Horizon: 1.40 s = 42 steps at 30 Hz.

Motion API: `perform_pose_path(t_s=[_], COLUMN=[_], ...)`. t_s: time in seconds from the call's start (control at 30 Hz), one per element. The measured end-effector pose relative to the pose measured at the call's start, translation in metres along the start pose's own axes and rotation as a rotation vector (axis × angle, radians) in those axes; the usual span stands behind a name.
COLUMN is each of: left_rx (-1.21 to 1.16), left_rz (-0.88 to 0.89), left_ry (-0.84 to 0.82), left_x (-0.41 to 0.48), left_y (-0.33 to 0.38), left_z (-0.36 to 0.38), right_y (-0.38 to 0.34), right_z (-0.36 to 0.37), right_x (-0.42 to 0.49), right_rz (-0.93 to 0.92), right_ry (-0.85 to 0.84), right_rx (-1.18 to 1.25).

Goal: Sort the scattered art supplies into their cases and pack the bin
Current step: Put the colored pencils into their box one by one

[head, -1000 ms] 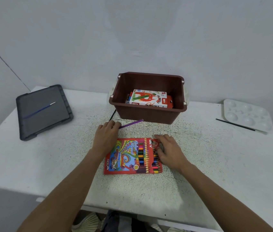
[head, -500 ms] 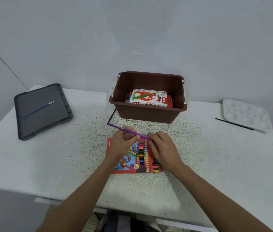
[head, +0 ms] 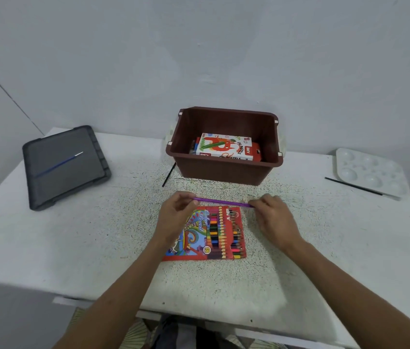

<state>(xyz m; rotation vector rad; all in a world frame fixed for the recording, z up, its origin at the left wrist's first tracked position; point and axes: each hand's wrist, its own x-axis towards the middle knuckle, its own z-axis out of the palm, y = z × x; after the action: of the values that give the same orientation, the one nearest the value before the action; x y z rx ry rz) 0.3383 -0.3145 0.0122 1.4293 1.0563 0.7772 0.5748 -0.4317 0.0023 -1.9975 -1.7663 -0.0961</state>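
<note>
- Left hand [head: 173,216] and right hand [head: 273,217] are pinching the purple pencil's [head: 222,202] ends.
- Pencil box [head: 220,238] is lying below the fingers [head: 265,199]; brown bin [head: 226,171] is standing beyond them.

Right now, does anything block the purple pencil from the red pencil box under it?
Nothing visible. The left hand and right hand pinch the thin purple pencil above the far edge of the flat red pencil box.

The gripped pencil [head: 222,202] looks smooth, faintly glossy. Just under the grip, the pencil box [head: 206,233] is glossy printed card. Beyond it, the bin [head: 224,165] is matt plastic, the table [head: 98,235] rough.
</note>
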Motion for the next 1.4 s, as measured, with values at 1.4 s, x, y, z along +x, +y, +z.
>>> perform_pose_path(t_s=[1.4], left_rx=[0.854], left_rz=[0.447], left_ry=[0.031], left_x=[-0.001], left_y=[-0.067], left_z=[-0.048], right_y=[-0.036], right_z=[0.026], right_x=[-0.017], right_rz=[0.311], right_ry=[-0.015], right_rx=[0.332])
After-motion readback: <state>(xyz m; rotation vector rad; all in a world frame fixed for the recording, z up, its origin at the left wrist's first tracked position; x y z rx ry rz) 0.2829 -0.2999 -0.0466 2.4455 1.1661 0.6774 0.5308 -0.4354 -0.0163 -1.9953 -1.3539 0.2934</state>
